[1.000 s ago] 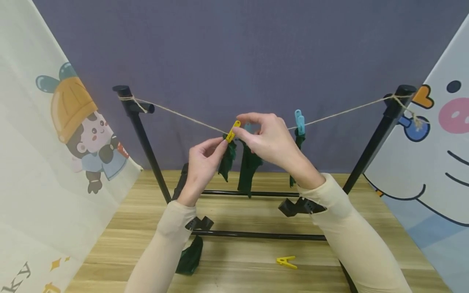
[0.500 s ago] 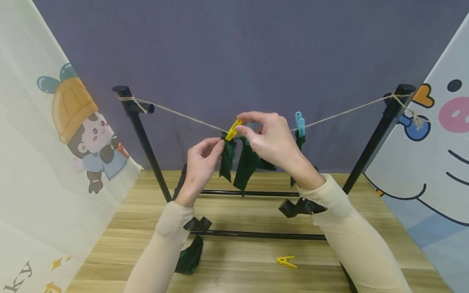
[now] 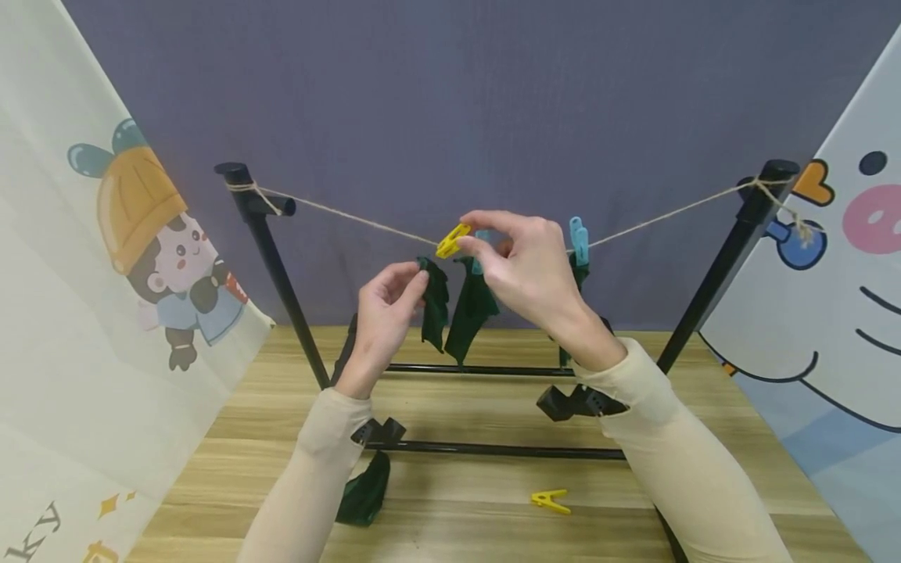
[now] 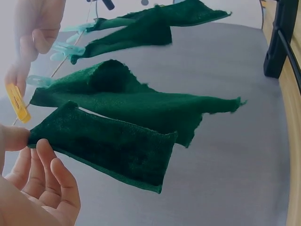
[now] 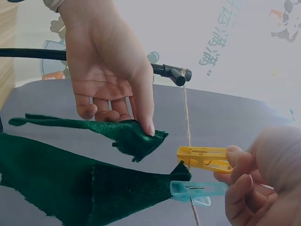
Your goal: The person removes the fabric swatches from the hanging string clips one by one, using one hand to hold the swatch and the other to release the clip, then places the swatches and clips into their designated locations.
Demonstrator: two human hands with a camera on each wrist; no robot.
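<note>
My left hand (image 3: pixel 385 313) pinches the top corner of a dark green cloth (image 4: pixel 108 143) between thumb and index finger. That cloth hangs just left of the rope line (image 5: pixel 186 117), apart from it. My right hand (image 3: pixel 528 254) pinches the handle end of a yellow clothespin (image 5: pixel 204 158), whose front end is at the rope. Close below the yellow clothespin, a light blue clothespin (image 5: pixel 197 189) holds a second green cloth (image 3: pixel 470 313) on the rope. Farther right, more blue clothespins (image 3: pixel 579 241) hold other green cloths, partly hidden behind my right hand in the head view.
Two black posts (image 3: pixel 281 274) of a rack carry the sagging rope, with black crossbars (image 3: pixel 493 450) low down. On the wooden table (image 3: pixel 450 539) lie another yellow clothespin (image 3: pixel 551 501) and a green cloth (image 3: pixel 366 491) beside my left forearm. Cartoon-printed sheets stand on both sides.
The yellow clothespin has tilted flatter and risen off the green cloth in my left hand. That cloth's top corner has moved slightly left and down, away from the clothespin.
</note>
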